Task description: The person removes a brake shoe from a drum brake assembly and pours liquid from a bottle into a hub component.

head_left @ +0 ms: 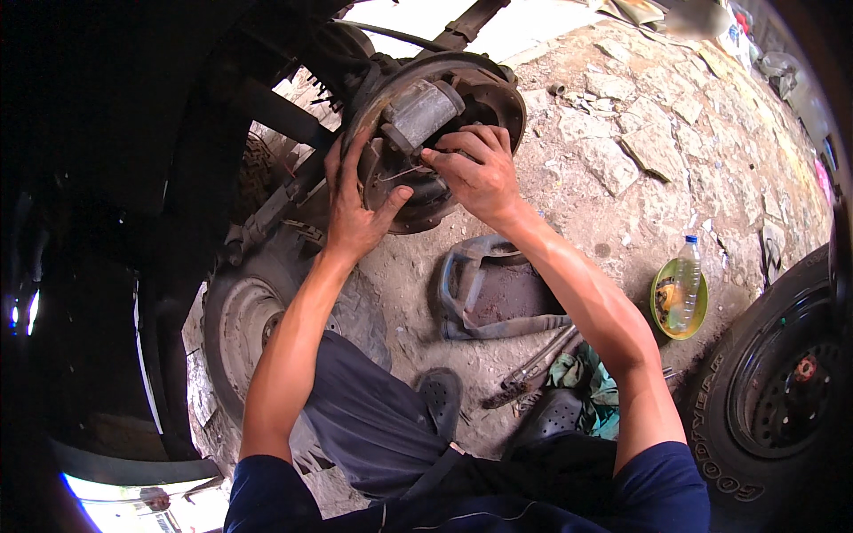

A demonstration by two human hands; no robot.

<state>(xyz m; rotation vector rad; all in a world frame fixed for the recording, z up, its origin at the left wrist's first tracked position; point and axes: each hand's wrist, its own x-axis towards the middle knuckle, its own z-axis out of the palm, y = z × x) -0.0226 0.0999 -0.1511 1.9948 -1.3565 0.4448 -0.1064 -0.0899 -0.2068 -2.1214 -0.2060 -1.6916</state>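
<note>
A round, rusty drum brake assembly (506, 93) with its drum off hangs from the vehicle ahead of me. A grey metal cylinder (425, 115) sits across its inside, toward the top. My left hand (355, 213) rests against the assembly's left edge, fingers stretched upward and thumb spread apart toward the lower part. Inside the assembly, just right of the cylinder, my right hand (480, 178) has curled fingers, with thumb and forefinger close together. What its fingertips grip is hidden behind the hand.
Below the assembly lies a cut-open plastic container (506, 293), with metal tools (542, 355) and a green cloth (604, 391) nearer my feet. A bowl (666, 322) holding a clear bottle (686, 275) stands right. Tyres (724, 417) flank both sides; broken stone covers the ground.
</note>
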